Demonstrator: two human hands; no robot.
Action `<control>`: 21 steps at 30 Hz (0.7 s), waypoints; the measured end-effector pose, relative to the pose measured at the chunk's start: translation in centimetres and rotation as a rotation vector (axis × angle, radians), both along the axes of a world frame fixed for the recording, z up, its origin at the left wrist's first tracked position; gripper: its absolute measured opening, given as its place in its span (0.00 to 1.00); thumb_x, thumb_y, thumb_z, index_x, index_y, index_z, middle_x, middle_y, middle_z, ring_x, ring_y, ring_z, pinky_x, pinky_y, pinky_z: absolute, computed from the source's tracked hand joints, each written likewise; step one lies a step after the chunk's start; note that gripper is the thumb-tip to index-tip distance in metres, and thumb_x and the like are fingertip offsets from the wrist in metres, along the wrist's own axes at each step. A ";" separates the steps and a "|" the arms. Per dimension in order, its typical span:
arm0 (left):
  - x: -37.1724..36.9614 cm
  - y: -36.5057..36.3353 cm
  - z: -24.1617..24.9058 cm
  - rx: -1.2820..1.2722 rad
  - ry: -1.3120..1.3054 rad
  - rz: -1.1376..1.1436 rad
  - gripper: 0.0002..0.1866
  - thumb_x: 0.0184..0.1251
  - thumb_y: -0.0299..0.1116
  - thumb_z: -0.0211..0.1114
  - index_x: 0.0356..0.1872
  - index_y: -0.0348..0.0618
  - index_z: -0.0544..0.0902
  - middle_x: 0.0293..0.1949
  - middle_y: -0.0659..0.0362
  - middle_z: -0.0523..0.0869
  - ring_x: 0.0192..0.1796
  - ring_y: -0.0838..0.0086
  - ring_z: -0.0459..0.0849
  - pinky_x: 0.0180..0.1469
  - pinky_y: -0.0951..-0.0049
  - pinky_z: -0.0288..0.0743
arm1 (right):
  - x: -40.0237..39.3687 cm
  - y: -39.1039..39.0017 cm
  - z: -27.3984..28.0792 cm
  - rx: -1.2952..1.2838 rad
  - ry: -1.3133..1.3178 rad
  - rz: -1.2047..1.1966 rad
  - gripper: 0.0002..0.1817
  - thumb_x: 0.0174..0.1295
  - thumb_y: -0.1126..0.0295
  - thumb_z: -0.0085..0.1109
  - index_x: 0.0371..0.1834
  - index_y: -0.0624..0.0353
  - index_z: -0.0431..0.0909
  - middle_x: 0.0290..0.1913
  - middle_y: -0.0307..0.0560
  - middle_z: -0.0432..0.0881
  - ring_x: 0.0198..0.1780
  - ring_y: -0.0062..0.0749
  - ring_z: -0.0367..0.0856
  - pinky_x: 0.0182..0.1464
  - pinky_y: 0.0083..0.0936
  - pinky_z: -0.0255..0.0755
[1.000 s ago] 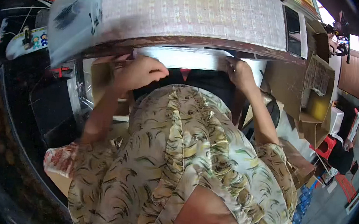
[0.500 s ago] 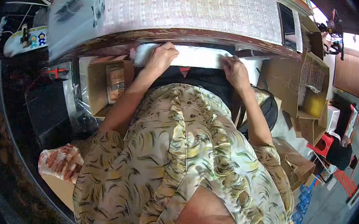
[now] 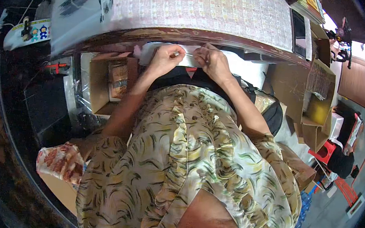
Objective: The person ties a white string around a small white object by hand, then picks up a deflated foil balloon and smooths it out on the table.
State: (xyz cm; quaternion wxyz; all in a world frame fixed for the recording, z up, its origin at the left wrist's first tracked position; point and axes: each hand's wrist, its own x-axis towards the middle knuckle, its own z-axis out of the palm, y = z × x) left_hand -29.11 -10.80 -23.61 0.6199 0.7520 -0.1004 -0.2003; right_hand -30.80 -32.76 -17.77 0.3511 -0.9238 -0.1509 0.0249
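Note:
A white, thin plastic-looking sheet (image 3: 148,54) lies across my lap, partly under the table's front edge. Over its middle, my left hand (image 3: 166,60) is closed, thumb and fingertips pinched at the sheet. Close beside it on the right, my right hand (image 3: 214,65) also has its fingers curled in, pinching at the same white material. A small gap separates the two sets of fingertips, and a bright strip of the sheet shows there. The exact kind of the sheet cannot be made out.
The table (image 3: 201,10) has a patterned cover and a worn wooden edge. A clear plastic bag (image 3: 80,12) hangs over its left corner; a dark phone-like slab (image 3: 297,30) lies at the right. Cardboard boxes (image 3: 99,84) stand left, and an open carton (image 3: 318,96) right. Someone in black sits far right.
My right hand has moved left from the sheet's right end to its middle, beside my left hand. My left hand has shifted slightly, and its fingers now pinch inward.

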 end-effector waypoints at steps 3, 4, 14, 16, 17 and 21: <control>0.0 0.2 0.0 0.003 0.047 -0.015 0.06 0.71 0.27 0.66 0.44 0.37 0.83 0.36 0.66 0.86 0.33 0.85 0.80 0.34 0.80 0.76 | 0.4 0.2 -1.0 -0.036 -0.075 0.052 0.06 0.59 0.76 0.63 0.39 0.59 0.86 0.32 0.51 0.84 0.35 0.43 0.85 0.37 0.34 0.78; 0.0 0.2 0.1 0.010 0.064 -0.016 0.06 0.71 0.28 0.66 0.43 0.37 0.83 0.36 0.65 0.85 0.34 0.85 0.80 0.35 0.80 0.77 | 0.4 0.1 -1.4 -0.043 -0.148 0.078 0.06 0.58 0.76 0.63 0.38 0.58 0.86 0.30 0.51 0.84 0.36 0.42 0.86 0.37 0.34 0.78; 0.2 0.0 -0.1 0.142 0.045 -0.051 0.05 0.71 0.27 0.64 0.41 0.36 0.83 0.32 0.65 0.84 0.31 0.84 0.78 0.33 0.79 0.74 | 0.5 0.7 -0.5 0.062 0.180 -0.071 0.06 0.58 0.73 0.66 0.37 0.61 0.85 0.27 0.47 0.85 0.27 0.30 0.85 0.33 0.27 0.76; 0.1 -0.1 0.2 0.159 0.047 -0.046 0.05 0.70 0.27 0.65 0.40 0.36 0.83 0.30 0.65 0.83 0.30 0.84 0.78 0.32 0.78 0.73 | 0.4 0.7 -0.8 0.103 0.180 -0.077 0.06 0.59 0.73 0.67 0.37 0.62 0.85 0.26 0.47 0.84 0.25 0.28 0.83 0.32 0.28 0.74; 0.2 0.0 0.3 0.159 0.047 -0.046 0.05 0.70 0.27 0.65 0.40 0.36 0.83 0.30 0.65 0.83 0.30 0.84 0.78 0.32 0.78 0.73 | 0.5 0.8 -0.5 0.104 0.181 -0.077 0.06 0.59 0.73 0.67 0.37 0.62 0.85 0.26 0.47 0.84 0.25 0.28 0.83 0.32 0.28 0.74; -0.1 0.5 0.4 0.202 0.020 -0.025 0.09 0.64 0.29 0.68 0.43 0.37 0.85 0.31 0.59 0.86 0.31 0.78 0.82 0.35 0.73 0.76 | 0.3 1.0 0.7 0.140 0.101 -0.065 0.07 0.58 0.74 0.67 0.38 0.64 0.84 0.33 0.51 0.86 0.31 0.38 0.86 0.34 0.28 0.76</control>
